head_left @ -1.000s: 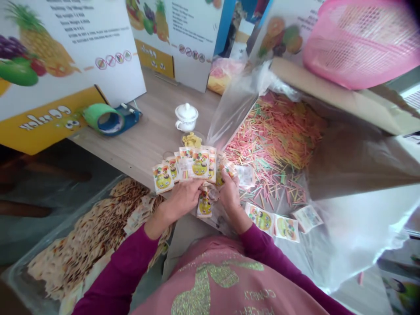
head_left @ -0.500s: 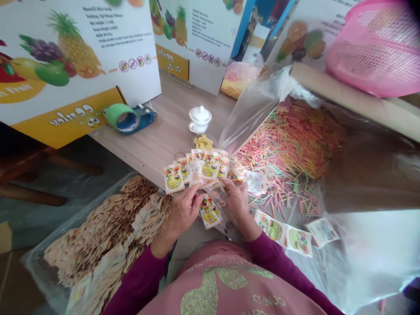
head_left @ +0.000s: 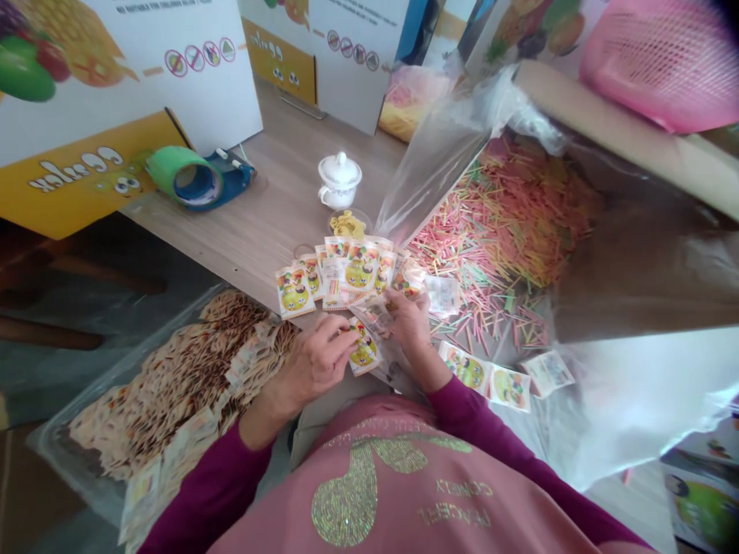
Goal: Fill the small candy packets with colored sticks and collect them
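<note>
Probably, a small flat white packet (head_left: 366,355) with a yellow smiling cartoon is handling as something very light, thin and slippery, soft across its middle; if it is holding candy sticks, they are likely being brittle, so a pinch along its crimped edge is seeming safer than a squeeze. It is lying tilted close to the person's body, below a loose fan of matching packets (head_left: 361,265) on a wood-grain table (head_left: 277,185), with bright fruit colours showing around the yellow figure and fingertips covering its upper left part. The left hand (head_left: 315,360) is resting half curled, thumb and fingers close together at that packet; whether it is gripping or only touching is not showing clearly. The right hand (head_left: 411,323) is bending its fingers, thumb near forefinger, beside a pale, partly see-through packet (head_left: 374,314); its hold is also too unclear to tell. Pink, orange and green candy sticks (head_left: 490,223) are spreading to the right, and a clear plastic tub (head_left: 61,431) is holding many more packets (head_left: 173,392) at lower left.
</note>
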A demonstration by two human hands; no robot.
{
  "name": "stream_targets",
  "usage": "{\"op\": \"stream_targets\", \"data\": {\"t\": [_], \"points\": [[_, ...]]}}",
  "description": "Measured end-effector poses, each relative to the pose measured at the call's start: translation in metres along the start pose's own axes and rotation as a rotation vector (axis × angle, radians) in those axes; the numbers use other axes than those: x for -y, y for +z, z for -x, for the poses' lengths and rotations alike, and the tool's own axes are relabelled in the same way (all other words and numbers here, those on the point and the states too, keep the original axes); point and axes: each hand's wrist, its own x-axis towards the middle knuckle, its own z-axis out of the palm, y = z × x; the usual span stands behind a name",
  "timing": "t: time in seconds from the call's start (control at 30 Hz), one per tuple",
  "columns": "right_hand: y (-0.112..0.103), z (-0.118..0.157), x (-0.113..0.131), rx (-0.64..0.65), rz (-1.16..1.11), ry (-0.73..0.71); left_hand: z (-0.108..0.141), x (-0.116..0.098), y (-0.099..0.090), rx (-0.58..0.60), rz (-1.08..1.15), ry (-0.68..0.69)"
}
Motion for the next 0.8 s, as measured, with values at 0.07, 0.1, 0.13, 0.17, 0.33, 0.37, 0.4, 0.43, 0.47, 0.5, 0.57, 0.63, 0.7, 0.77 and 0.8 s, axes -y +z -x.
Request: {"op": "stream_targets", "data": {"t": [0.07,0.1,0.13,0.17,0.33,0.37,0.4,0.43,0.47,0.5,0.57,0.63,0.7,0.77,0.8], "points": [[-0.003,-0.002,-0.001,0.011,-0.024,0.014,-0.005,0.004,-0.004,0.026,0.041,0.089],[-0.003,-0.003,0.000,0.011,-0.047,0.014,-0.007,0.007,-0.005,0.017,0.044,0.078],[-0.003,-0.004,0.000,0.013,-0.067,0.007,-0.008,0.010,-0.006,0.001,0.035,0.033],[-0.003,-0.004,0.001,0.016,-0.084,-0.002,-0.009,0.012,-0.007,-0.015,0.017,-0.031],[-0.003,-0.008,0.001,0.065,-0.100,0.013,-0.012,0.004,-0.006,-0.086,-0.125,-0.146],[-0.003,-0.009,0.000,0.072,-0.101,0.022,-0.015,0.000,-0.005,-0.106,-0.143,-0.098],[-0.004,-0.010,0.000,0.073,-0.104,0.028,-0.020,-0.004,-0.004,-0.115,-0.166,-0.035],[-0.005,-0.011,-0.001,0.070,-0.108,0.030,-0.026,-0.007,-0.003,-0.102,-0.197,0.035],[-0.005,-0.012,-0.001,0.062,-0.113,0.032,-0.034,-0.008,-0.002,-0.064,-0.236,0.106],[-0.006,-0.013,-0.001,0.051,-0.119,0.034,-0.042,-0.008,0.000,-0.005,-0.278,0.170],[-0.006,-0.016,-0.001,0.028,-0.140,0.043,-0.060,-0.004,0.005,0.141,-0.349,0.267],[-0.007,-0.018,0.001,0.006,-0.155,0.057,-0.074,0.000,0.012,0.287,-0.376,0.306],[-0.007,-0.020,0.003,0.003,-0.173,0.065,-0.082,0.004,0.019,0.395,-0.370,0.305],[-0.006,-0.022,0.005,0.013,-0.193,0.066,-0.084,0.005,0.026,0.464,-0.359,0.300],[-0.006,-0.022,0.006,0.018,-0.202,0.066,-0.084,0.005,0.029,0.490,-0.359,0.302]]}}
